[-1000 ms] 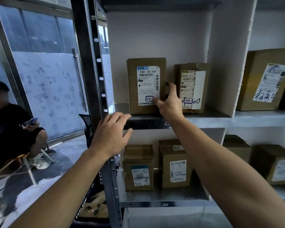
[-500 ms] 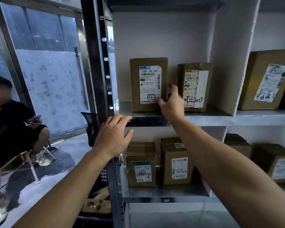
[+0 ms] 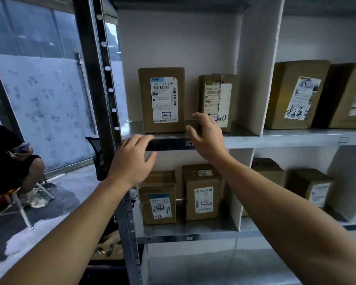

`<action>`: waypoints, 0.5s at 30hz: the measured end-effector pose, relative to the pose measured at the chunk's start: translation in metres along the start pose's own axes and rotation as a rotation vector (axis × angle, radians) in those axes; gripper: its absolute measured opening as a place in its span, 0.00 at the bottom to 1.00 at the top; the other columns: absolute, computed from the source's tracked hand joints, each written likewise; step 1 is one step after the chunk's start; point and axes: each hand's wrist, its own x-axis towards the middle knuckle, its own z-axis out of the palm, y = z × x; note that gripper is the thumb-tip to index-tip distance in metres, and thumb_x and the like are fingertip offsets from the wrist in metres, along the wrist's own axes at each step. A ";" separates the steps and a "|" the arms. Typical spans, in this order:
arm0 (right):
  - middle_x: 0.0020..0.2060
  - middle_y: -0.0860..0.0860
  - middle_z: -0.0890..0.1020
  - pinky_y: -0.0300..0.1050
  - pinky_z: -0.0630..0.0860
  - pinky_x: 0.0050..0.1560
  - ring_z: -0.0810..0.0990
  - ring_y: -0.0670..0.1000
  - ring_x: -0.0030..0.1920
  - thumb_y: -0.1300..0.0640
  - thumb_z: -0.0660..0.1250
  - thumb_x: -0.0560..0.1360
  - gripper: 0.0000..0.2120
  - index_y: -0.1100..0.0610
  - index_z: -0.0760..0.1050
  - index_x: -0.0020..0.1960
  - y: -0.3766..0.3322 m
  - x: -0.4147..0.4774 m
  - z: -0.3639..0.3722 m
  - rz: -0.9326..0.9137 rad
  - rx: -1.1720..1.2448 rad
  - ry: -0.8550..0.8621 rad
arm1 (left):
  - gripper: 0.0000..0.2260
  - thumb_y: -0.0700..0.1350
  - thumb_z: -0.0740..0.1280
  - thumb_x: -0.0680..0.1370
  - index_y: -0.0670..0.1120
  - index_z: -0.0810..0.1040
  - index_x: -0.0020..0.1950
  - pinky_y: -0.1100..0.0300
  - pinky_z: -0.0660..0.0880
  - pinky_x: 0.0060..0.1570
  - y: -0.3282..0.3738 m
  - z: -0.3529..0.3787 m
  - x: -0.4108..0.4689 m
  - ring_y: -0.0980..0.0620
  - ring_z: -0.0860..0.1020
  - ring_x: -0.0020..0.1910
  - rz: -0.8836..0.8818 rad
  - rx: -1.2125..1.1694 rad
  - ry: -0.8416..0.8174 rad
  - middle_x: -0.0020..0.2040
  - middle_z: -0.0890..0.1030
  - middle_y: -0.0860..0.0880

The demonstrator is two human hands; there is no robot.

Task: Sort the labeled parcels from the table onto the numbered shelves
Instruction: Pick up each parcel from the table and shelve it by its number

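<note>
Two upright cardboard parcels stand on the upper shelf [image 3: 245,138]: a left parcel [image 3: 161,99] with a white label marked H, and a right parcel [image 3: 218,97] with a torn label. My right hand [image 3: 207,136] hovers just in front of the gap between them, fingers loosely spread, holding nothing. My left hand [image 3: 132,161] is raised below the shelf's front edge, fingers relaxed and empty. On the lower shelf [image 3: 185,233] stand two smaller labelled parcels, one [image 3: 157,199] on the left and one [image 3: 202,194] on the right.
White dividers [image 3: 257,64] split the shelves into bays; more cardboard parcels [image 3: 296,95] fill the right bays. A perforated metal upright [image 3: 97,68] frames the left side. A person [image 3: 10,159] sits on a stool at far left by a glass wall.
My right hand has drawn back from the parcels on the upper shelf and no longer touches them. My left hand stayed raised below the shelf edge.
</note>
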 end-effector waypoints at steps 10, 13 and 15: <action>0.70 0.55 0.72 0.52 0.73 0.66 0.72 0.55 0.67 0.51 0.68 0.79 0.26 0.54 0.66 0.75 -0.051 0.061 -0.047 -0.202 -0.095 0.039 | 0.21 0.47 0.68 0.79 0.46 0.71 0.71 0.52 0.73 0.59 0.026 -0.052 0.097 0.44 0.73 0.64 0.026 0.068 0.241 0.66 0.73 0.45; 0.71 0.55 0.71 0.43 0.70 0.60 0.72 0.54 0.67 0.51 0.68 0.80 0.26 0.53 0.66 0.75 -0.059 0.076 -0.039 -0.227 -0.125 0.030 | 0.21 0.47 0.67 0.79 0.45 0.71 0.71 0.56 0.72 0.57 0.024 -0.059 0.116 0.45 0.73 0.64 0.038 0.073 0.261 0.66 0.72 0.45; 0.70 0.56 0.71 0.43 0.71 0.60 0.72 0.54 0.66 0.52 0.67 0.80 0.25 0.54 0.66 0.75 -0.062 0.085 -0.030 -0.247 -0.127 0.023 | 0.21 0.47 0.67 0.79 0.45 0.70 0.71 0.59 0.71 0.54 0.018 -0.060 0.127 0.45 0.74 0.62 0.047 0.075 0.267 0.66 0.72 0.45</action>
